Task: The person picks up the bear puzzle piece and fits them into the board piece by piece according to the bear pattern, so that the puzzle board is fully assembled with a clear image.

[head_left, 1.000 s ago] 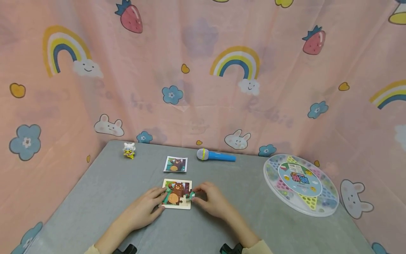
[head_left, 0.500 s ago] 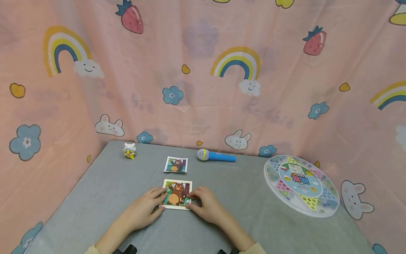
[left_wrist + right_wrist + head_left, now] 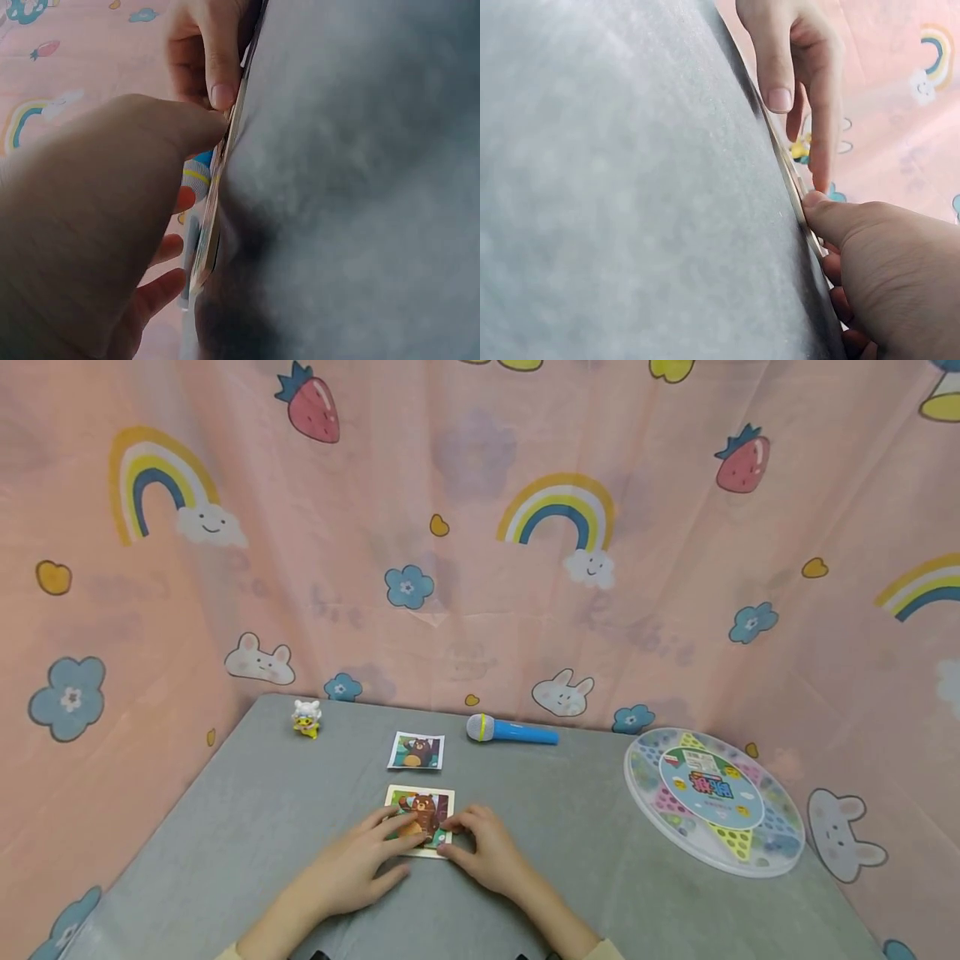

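Note:
A small square jigsaw puzzle (image 3: 422,802) with a brown bear and a pale frame lies on the grey table. My left hand (image 3: 358,867) spreads its fairly straight fingers over the puzzle's left and lower part, covering some of it. At the lower right corner my right hand (image 3: 491,853) holds a puzzle piece (image 3: 444,837) between thumb and bent fingers. That piece sits in or on the frame; whether it lies flush cannot be told. In the right wrist view the right thumb (image 3: 821,204) touches the board's top, near a left fingertip.
Behind the puzzle lies a matching bear picture card (image 3: 416,752). A blue toy microphone (image 3: 521,732) rests at the back, and a small white and yellow figurine (image 3: 306,718) stands back left. A round board game (image 3: 675,827) lies at right. A pink printed curtain (image 3: 480,627) hangs behind.
My right hand has moved left, bringing the puzzle piece from beside the board to its lower right corner. My left fingers have shifted right, from the left edge onto the picture.

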`<state>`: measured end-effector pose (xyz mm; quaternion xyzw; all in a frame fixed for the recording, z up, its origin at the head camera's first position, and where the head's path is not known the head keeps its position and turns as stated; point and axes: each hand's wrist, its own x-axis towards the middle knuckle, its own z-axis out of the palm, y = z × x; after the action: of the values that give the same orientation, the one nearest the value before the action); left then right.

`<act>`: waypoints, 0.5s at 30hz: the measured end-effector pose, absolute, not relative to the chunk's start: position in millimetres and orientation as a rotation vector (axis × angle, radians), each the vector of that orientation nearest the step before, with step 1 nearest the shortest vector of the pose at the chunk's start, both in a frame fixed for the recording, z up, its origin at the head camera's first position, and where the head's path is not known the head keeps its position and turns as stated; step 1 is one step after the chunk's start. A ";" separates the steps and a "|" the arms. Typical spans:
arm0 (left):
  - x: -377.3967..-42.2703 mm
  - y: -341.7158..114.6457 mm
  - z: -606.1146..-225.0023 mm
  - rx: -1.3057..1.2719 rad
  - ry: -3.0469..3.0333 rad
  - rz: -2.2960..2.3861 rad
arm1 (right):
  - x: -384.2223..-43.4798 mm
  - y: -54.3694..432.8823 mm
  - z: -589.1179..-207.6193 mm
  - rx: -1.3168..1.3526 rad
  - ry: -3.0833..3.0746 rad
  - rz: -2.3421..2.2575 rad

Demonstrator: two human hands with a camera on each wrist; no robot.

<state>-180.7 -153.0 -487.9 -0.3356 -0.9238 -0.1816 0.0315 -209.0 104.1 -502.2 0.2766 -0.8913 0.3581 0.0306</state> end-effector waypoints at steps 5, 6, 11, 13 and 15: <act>-179.8 -148.0 -487.6 -1.123 -2.820 -0.570 | -209.7 104.4 -502.5 0.855 -2.739 1.103; -179.7 -147.5 -488.0 -1.146 -2.809 -0.565 | -209.8 104.5 -502.5 0.856 -2.741 1.104; -179.1 -146.0 -491.1 -1.229 -2.801 -0.587 | -209.9 104.6 -502.6 0.862 -2.739 1.105; -178.8 -145.9 -492.2 -1.235 -2.821 -0.615 | -210.0 104.5 -503.0 0.862 -2.740 1.105; -178.6 -145.9 -492.8 -1.232 -2.827 -0.640 | -210.1 104.5 -503.4 0.862 -2.741 1.105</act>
<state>-178.6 -145.9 -492.8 -0.3910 -0.8977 -0.2032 -0.0041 -210.1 104.5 -503.4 0.2799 -0.8899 0.3589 0.0315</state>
